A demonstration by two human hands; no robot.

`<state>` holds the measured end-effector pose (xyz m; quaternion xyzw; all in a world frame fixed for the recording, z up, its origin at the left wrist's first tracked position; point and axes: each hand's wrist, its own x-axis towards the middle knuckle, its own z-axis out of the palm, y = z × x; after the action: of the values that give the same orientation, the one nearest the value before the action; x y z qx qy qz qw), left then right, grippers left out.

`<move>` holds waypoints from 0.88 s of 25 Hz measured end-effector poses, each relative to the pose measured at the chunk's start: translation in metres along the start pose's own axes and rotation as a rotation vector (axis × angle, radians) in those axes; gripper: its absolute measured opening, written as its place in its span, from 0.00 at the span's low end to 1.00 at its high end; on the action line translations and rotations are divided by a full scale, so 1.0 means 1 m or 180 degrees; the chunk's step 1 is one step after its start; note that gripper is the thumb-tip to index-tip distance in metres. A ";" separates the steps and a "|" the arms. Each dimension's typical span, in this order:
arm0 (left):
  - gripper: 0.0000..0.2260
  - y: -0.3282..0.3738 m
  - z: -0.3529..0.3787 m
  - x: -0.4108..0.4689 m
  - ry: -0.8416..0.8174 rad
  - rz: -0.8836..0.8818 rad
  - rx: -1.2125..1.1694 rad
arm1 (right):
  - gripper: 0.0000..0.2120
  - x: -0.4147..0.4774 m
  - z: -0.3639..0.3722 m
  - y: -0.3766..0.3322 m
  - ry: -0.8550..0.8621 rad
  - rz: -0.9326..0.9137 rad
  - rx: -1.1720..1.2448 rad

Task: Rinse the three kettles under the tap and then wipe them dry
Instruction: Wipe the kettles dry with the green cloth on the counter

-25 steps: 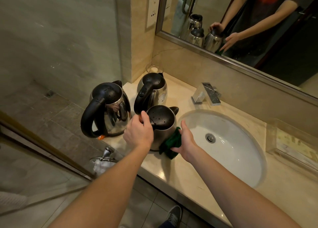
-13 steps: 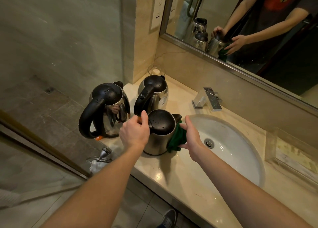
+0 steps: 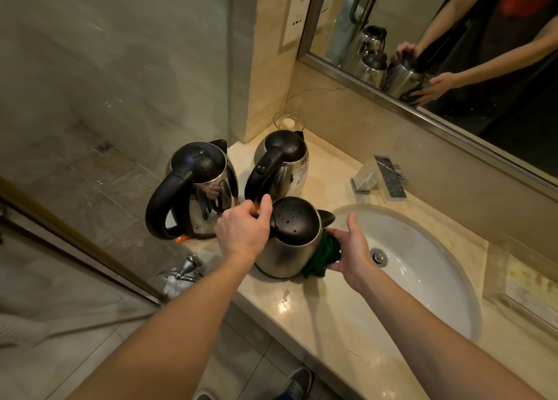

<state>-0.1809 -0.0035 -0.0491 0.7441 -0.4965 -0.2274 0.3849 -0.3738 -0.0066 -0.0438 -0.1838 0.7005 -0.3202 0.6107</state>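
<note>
Head view: left hand (image 3: 241, 233) clamps the near kettle (image 3: 287, 248) by its handle; right hand (image 3: 351, 254), fingers spread, presses green cloth (image 3: 323, 254) against it. Rinsing looks done, wiping unfinished.

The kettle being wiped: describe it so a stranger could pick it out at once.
Start at the white sink basin set in the counter. Of three steel kettles with black lids left of it, take the kettle nearest the basin and the counter's front edge. It alone has a green cloth against its side; the other two kettles stand farther back.
</note>
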 end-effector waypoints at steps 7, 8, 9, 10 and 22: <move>0.23 -0.002 -0.001 0.003 -0.0049 0.0127 0.0027 | 0.34 0.014 -0.002 -0.007 0.0041 -0.0294 -0.0197; 0.23 -0.003 0.000 0.002 -0.0037 0.0131 0.0029 | 0.35 0.018 -0.002 -0.005 -0.0007 -0.0242 -0.0223; 0.23 -0.003 0.001 0.002 -0.0031 0.0136 0.0039 | 0.36 0.021 -0.002 -0.003 -0.0045 -0.0168 -0.0234; 0.22 -0.004 0.002 0.002 -0.0025 0.0138 0.0055 | 0.36 0.024 -0.001 -0.002 -0.0060 -0.0098 -0.0244; 0.24 0.001 0.001 0.003 -0.0032 0.0000 0.0087 | 0.40 0.031 0.001 -0.044 -0.0482 -0.0596 -0.0667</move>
<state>-0.1811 -0.0072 -0.0484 0.7481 -0.5015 -0.2243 0.3723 -0.3847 -0.0594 -0.0371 -0.3347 0.6618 -0.2861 0.6067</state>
